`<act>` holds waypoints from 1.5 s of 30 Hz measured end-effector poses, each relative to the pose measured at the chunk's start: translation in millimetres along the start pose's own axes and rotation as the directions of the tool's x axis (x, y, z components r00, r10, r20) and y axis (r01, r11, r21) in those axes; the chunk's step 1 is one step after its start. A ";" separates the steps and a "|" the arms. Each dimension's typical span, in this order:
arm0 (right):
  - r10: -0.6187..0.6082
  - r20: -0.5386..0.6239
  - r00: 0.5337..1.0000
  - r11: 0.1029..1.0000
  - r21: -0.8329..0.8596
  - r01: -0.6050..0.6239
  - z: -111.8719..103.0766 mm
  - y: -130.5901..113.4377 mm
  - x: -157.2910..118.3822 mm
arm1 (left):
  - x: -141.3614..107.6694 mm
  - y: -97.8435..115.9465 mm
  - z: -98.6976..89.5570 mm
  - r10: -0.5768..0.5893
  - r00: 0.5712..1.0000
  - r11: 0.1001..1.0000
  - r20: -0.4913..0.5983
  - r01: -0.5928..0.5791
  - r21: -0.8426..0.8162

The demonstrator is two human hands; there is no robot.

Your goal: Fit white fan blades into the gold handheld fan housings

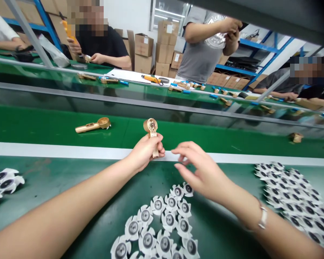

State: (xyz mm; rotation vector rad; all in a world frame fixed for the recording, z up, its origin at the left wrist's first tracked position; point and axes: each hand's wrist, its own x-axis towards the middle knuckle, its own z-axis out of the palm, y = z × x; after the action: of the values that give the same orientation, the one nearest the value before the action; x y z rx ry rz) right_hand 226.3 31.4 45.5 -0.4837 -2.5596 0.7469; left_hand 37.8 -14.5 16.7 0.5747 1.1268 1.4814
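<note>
My left hand [147, 149] is closed round the handle of a gold handheld fan body [151, 126], held upright near the belt's edge with its round head on top. Inside that head a small motor part shows. To the right, my right hand [196, 167] hangs in the air with fingers apart and nothing between them. Below it lies a loose group of white fan blades [169, 219] with dark round hubs. Another gold fan body [94, 125] rests on the green belt to the left.
A green conveyor belt [56, 133] runs across, bordered by a white strip [56, 149]. More fan blades [294, 194] cover the right worktop, others [5, 181] the left. Across the belt, co-workers handle parts beside an orange electric screwdriver [151, 78]. A gold piece [296, 137] sits far right.
</note>
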 end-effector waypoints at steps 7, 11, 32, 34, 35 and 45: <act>0.460 0.342 0.819 0.854 0.079 -0.513 -24.1 31.8 -55.4 | 7.7 -2.6 -5.9 0.029 0.998 0.999 0.061 -0.030 0.017; 0.451 0.363 0.815 0.861 0.062 -0.504 -16.8 33.8 -60.6 | 5.8 -3.3 -3.8 0.048 0.995 0.997 0.088 -0.053 0.052; 0.555 0.172 0.814 0.560 0.646 -0.518 -28.7 -5.4 -64.9 | -33.7 1.8 27.5 -0.319 0.872 0.878 0.371 0.124 0.463; 0.580 0.105 0.808 0.532 0.701 -0.474 -28.3 -13.2 -68.7 | -42.1 2.3 34.0 -0.381 0.862 0.836 0.335 0.166 0.522; 0.589 0.091 0.803 0.511 0.728 -0.458 -27.4 -16.4 -70.6 | -46.1 2.6 37.1 -0.398 0.863 0.816 0.312 0.178 0.550; 0.590 0.164 0.791 0.339 0.838 -0.427 -27.1 -28.2 -70.2 | -67.0 2.6 51.4 -0.327 0.884 0.557 0.333 -0.105 0.824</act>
State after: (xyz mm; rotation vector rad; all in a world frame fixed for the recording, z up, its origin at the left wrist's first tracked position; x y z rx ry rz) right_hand 293.2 -10.1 61.2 -0.9503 -1.4922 1.9488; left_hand 96.7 -60.4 56.1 1.4027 1.4077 0.5260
